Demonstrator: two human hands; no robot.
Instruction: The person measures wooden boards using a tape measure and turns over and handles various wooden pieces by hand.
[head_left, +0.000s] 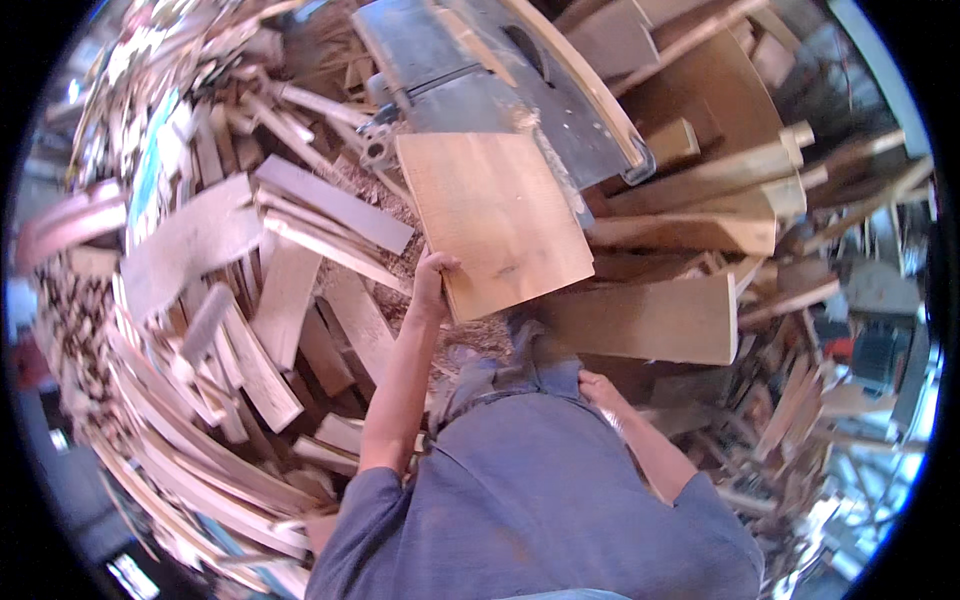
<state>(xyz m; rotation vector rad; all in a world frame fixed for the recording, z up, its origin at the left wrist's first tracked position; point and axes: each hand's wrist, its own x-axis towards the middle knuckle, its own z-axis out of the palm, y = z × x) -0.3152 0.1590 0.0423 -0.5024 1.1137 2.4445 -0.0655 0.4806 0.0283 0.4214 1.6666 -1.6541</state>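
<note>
While we look down past our blue shirt, our left hand [432, 285] clamps the near left corner of the flat wooden board [492, 220], which stretches away from us toward the grey saw table [470, 70]. Our right hand [598, 385] rests low by our waist, well apart from the board; whether its fingers are closed we cannot tell.

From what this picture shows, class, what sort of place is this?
Most likely a woodworking shop. A grey saw table stands ahead, offcuts are piled on the left, and sawdust lies beneath. The left hand grips a flat board by its edge.
</note>
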